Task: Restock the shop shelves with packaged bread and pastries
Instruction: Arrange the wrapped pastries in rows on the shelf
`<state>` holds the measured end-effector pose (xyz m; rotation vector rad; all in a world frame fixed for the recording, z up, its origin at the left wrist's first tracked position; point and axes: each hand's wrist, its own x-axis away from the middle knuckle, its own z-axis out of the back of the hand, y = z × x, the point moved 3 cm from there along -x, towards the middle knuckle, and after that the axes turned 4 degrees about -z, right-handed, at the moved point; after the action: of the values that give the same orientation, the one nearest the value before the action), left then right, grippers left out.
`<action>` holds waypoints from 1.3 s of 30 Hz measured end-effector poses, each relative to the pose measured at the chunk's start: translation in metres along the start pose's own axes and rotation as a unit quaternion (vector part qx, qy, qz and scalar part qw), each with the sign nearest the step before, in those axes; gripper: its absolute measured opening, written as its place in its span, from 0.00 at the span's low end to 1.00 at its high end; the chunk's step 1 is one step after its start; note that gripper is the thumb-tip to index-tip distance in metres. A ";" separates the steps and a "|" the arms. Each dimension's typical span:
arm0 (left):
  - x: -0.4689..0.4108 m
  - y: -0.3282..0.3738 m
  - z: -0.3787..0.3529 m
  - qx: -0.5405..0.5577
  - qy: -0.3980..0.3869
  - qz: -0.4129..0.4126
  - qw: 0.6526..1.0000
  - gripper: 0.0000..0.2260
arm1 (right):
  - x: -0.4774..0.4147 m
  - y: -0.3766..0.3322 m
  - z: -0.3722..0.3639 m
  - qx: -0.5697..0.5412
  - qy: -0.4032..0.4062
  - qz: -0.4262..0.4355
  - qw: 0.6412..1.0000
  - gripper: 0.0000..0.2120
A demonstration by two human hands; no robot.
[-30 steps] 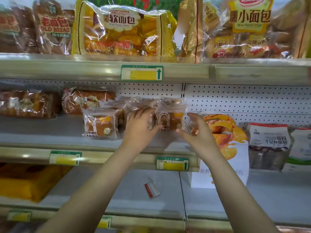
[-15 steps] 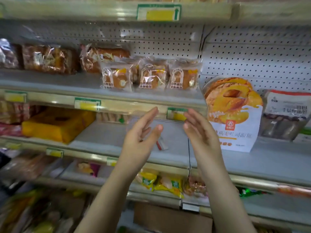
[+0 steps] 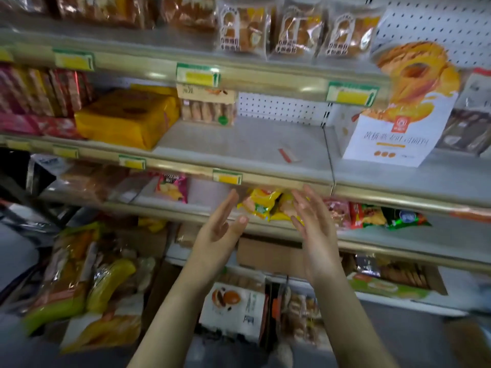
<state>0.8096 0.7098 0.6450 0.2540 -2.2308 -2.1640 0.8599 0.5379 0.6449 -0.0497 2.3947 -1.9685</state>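
Note:
My left hand (image 3: pixel 219 229) and my right hand (image 3: pixel 312 221) hang empty in front of the lower shelves, fingers straight, palms facing each other. High on the upper shelf (image 3: pixel 159 67) stand three small clear-wrapped pastry packs (image 3: pixel 297 30) in a row. More bagged bread and pastries (image 3: pixel 79 274) lie heaped low at the left, and a white pastry box (image 3: pixel 233 306) sits below my forearms.
A yellow wrapped loaf (image 3: pixel 127 118) and a biscuit pack (image 3: pixel 207 107) sit on the middle shelf (image 3: pixel 239 144), beside a tall white and orange bread bag (image 3: pixel 398 115). Yellow snack bags (image 3: pixel 263 205) lie behind my hands. A red label (image 3: pixel 288 155) lies loose on the shelf.
Both hands let go of the small pastry packs on the upper shelf and dropped away empty. The view tilted down toward the lower shelves and the stock on the floor.

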 end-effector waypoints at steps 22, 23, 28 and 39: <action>0.088 -0.046 -0.058 0.026 -0.116 0.146 0.982 0.28 | 0.150 0.037 0.088 0.051 0.166 -0.099 0.980 0.28; 0.092 -0.046 -0.067 0.023 -0.116 0.151 0.982 0.27 | 0.155 0.037 0.098 0.050 0.173 -0.102 0.978 0.26; 0.117 -0.047 -0.123 0.016 -0.117 0.153 0.981 0.24 | 0.175 0.030 0.155 0.041 0.195 -0.112 0.974 0.20; 0.208 -0.056 -0.267 0.014 -0.135 0.155 0.979 0.25 | 0.247 0.015 0.301 -0.014 0.193 -0.148 0.970 0.21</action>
<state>0.6447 0.4167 0.5786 -0.3865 -2.2433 -2.1017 0.6289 0.2330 0.5695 -0.0281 2.7974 -2.2520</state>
